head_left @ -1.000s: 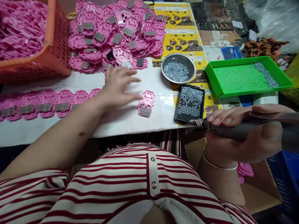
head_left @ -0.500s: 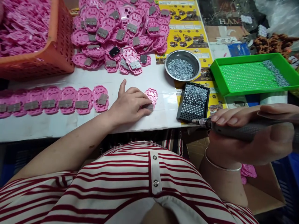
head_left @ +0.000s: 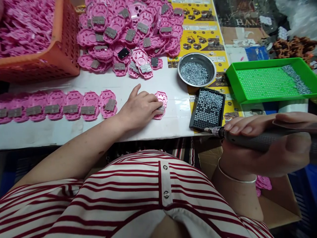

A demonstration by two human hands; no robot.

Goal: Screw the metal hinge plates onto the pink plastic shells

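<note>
My left hand (head_left: 142, 109) rests on the white table, its fingertips closed on the metal plate of a single pink plastic piece (head_left: 162, 99). A grey electric screwdriver (head_left: 257, 138) lies in my right hand (head_left: 267, 148), whose fingers wrap round it. Its tip is at the near right corner of a black perforated tray (head_left: 208, 110) holding small screws. Whether a screw sits on the tip is too small to tell. Left of my left hand, several pink pieces with metal plates stand in a row (head_left: 73, 102).
A steel bowl of screws (head_left: 196, 70) and a green tray (head_left: 267, 81) are beyond the black tray. A heap of pink pieces (head_left: 119, 33) lies at the back, beside an orange basket (head_left: 66, 43). An open carton (head_left: 279, 205) is below, at the right.
My left fingers have shifted slightly on the pink piece, and more of its lower edge now shows. My right hand holds the screwdriver much as before; the view has moved a little.
</note>
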